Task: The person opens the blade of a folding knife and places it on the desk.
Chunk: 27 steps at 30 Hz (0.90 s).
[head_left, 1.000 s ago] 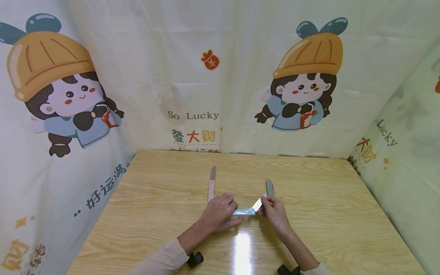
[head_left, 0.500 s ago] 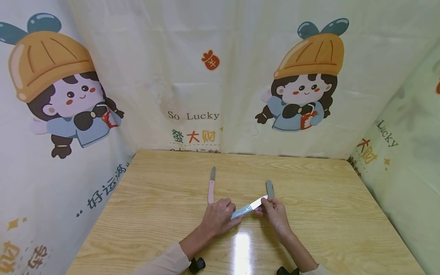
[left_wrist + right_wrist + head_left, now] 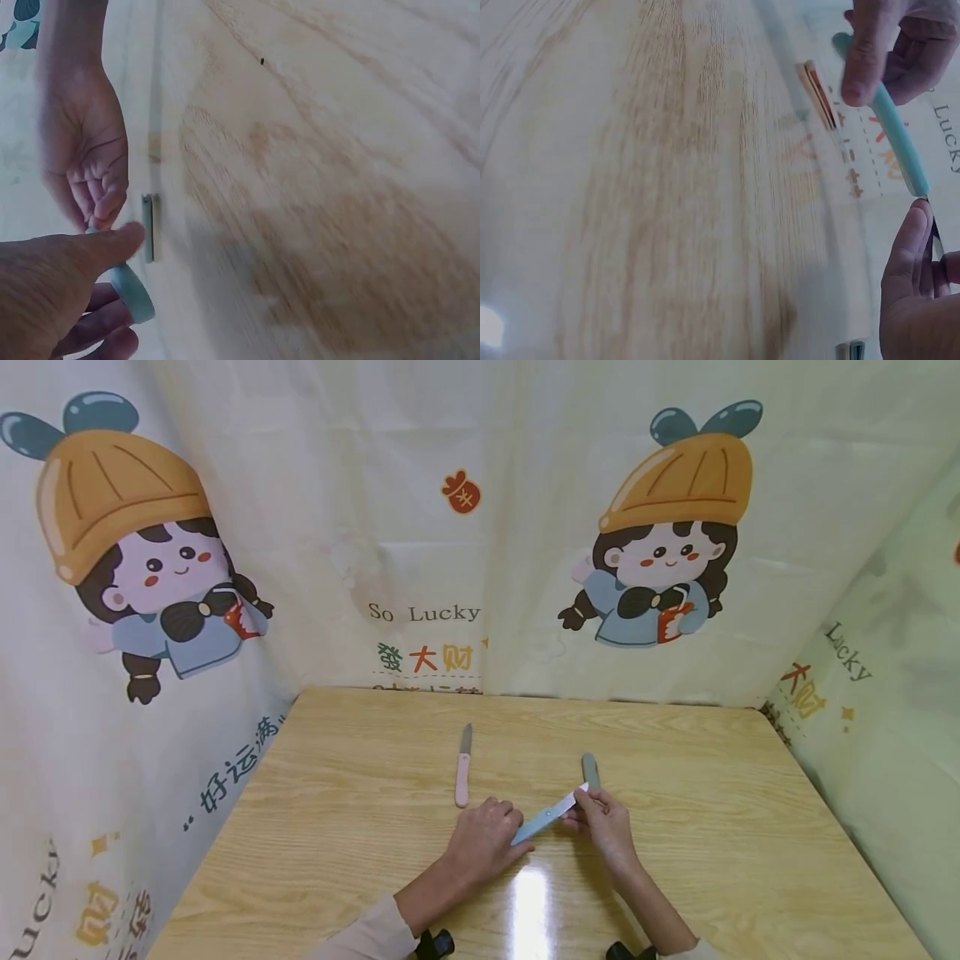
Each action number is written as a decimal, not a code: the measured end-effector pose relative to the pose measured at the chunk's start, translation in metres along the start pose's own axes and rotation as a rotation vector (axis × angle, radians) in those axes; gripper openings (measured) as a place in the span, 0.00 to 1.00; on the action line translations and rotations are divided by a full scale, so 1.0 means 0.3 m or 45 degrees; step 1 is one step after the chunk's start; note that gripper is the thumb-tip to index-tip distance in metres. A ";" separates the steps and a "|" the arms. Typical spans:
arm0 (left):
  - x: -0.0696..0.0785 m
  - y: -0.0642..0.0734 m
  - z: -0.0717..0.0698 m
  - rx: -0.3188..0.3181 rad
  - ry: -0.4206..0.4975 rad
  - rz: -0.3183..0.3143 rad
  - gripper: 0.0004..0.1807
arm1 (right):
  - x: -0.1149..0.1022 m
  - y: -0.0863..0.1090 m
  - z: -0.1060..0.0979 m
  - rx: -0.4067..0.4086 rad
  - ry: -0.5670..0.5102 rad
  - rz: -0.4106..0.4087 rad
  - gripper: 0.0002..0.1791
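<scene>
A folding knife with a light blue handle (image 3: 534,827) is held between both hands above the table. My left hand (image 3: 486,839) grips the handle, its thumb along one side in the left wrist view. Thumb and fingers of my right hand (image 3: 606,828) pinch the blade (image 3: 936,241) near its far end, partly covering it. Blade and handle form nearly one straight line, slanting up to the right in the head view. Beyond the left hand lies a pink-handled folding knife (image 3: 462,779), blade out. Just past the right fingers lies a grey-green folding knife (image 3: 590,768), no blade showing.
The wood-grain table (image 3: 360,752) carries a bright light reflection (image 3: 530,910) near its front. Printed curtains (image 3: 517,527) stand along its back and sides. Dark wrist camera mounts (image 3: 435,945) sit under both forearms.
The blade has swung out from an angle to nearly in line with the handle. My left hand has shifted slightly right and down, off the pink handle's end; the right hand has barely moved.
</scene>
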State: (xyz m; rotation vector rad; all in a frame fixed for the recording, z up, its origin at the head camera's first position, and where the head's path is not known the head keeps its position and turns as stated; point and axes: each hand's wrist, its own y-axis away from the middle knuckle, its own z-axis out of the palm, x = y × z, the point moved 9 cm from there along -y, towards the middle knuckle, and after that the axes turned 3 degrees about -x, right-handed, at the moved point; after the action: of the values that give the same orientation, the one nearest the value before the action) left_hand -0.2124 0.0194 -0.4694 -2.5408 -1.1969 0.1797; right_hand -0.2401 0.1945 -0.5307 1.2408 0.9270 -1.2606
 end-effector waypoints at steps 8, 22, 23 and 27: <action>-0.018 -0.001 0.008 -0.035 0.253 -0.106 0.09 | -0.018 0.005 0.023 -0.101 -0.067 -0.064 0.24; -0.045 -0.004 0.038 -0.084 0.816 -0.295 0.06 | 0.012 0.023 0.109 -0.318 0.057 -0.074 0.18; -0.047 -0.003 0.048 -0.101 0.929 -0.318 0.06 | 0.012 0.022 0.112 -0.327 0.058 -0.075 0.19; -0.056 0.006 0.086 -0.157 1.320 -0.420 0.08 | 0.009 0.015 0.122 -0.343 0.072 -0.060 0.19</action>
State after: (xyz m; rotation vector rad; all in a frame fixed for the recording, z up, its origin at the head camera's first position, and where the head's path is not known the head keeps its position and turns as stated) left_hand -0.2283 0.0116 -0.4946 -1.9491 -1.1164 -1.1534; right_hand -0.2403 0.1577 -0.5274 1.0508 1.1328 -1.0999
